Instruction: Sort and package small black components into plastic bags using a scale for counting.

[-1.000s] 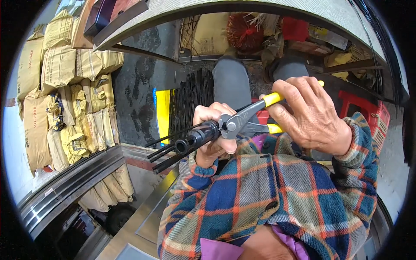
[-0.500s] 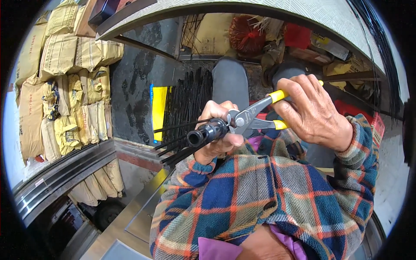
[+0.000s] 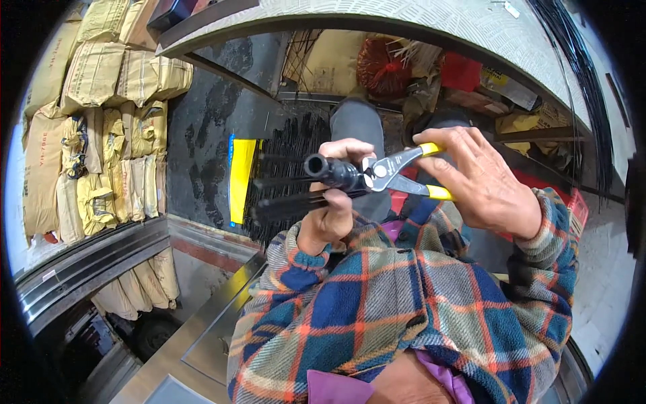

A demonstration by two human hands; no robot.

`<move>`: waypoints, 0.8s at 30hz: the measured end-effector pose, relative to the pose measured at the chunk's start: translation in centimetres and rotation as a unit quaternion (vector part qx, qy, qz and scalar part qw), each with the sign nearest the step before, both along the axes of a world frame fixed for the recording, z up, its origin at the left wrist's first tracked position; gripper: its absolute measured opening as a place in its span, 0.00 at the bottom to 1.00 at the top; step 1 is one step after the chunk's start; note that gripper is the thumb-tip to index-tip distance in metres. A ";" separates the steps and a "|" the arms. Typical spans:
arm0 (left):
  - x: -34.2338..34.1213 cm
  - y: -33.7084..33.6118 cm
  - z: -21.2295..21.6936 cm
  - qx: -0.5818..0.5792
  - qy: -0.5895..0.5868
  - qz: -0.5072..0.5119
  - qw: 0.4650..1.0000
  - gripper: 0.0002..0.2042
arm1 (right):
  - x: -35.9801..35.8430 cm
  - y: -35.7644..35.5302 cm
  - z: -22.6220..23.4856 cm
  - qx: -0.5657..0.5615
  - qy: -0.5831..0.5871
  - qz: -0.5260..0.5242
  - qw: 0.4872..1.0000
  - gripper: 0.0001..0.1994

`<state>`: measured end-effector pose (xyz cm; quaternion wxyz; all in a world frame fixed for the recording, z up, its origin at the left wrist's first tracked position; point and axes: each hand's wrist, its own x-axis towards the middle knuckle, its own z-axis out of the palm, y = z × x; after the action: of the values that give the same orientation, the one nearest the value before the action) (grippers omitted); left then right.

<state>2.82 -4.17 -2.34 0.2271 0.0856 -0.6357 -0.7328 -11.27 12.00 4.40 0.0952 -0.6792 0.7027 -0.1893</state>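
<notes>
My left hand point(image 3: 326, 221) is closed round a black ribbed tube-shaped part point(image 3: 334, 173), with fingers above it and the thumb below. Its round hollow end faces up toward me. Thin black rods point(image 3: 288, 203) stick out leftward from beside the part, blurred. My right hand point(image 3: 479, 178) grips a pair of pincers point(image 3: 397, 167) with grey metal arms and yellow handle sleeves, the handles apart. The pincers' jaws meet the right end of the black part. What lies between the jaws is too small to make out.
A pile of thin black rods point(image 3: 291, 145) lies on the floor beside a yellow sheet point(image 3: 243, 178). Stacked brown sacks point(image 3: 91, 77) stand at the left. Ahead is a pale patterned tabletop point(image 3: 377, 15), with a red bundle point(image 3: 383, 64) beneath it.
My left hand has turned the black part, whose hollow end is now farther from me and slightly right. The rods have swung with it. The pincers' jaws have shifted slightly away from me.
</notes>
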 end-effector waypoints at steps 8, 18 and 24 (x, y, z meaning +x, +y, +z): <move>-0.4 -1.5 0.0 0.050 0.044 -0.116 0.991 0.38 | -2.2 0.1 0.6 0.191 -0.475 0.061 0.857 0.15; -0.6 -0.6 0.7 0.020 0.047 -0.124 0.991 0.33 | -3.7 -0.4 1.4 0.167 -0.327 0.135 0.920 0.14; -0.9 -0.9 0.6 -0.042 -0.021 -0.036 0.998 0.36 | -2.7 -0.6 0.9 0.080 -0.176 0.052 0.980 0.16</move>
<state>1.88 -5.08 -1.77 0.1904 0.0685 -0.6732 -0.7113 -13.96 11.45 5.25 0.2812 -0.6610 0.6518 -0.2433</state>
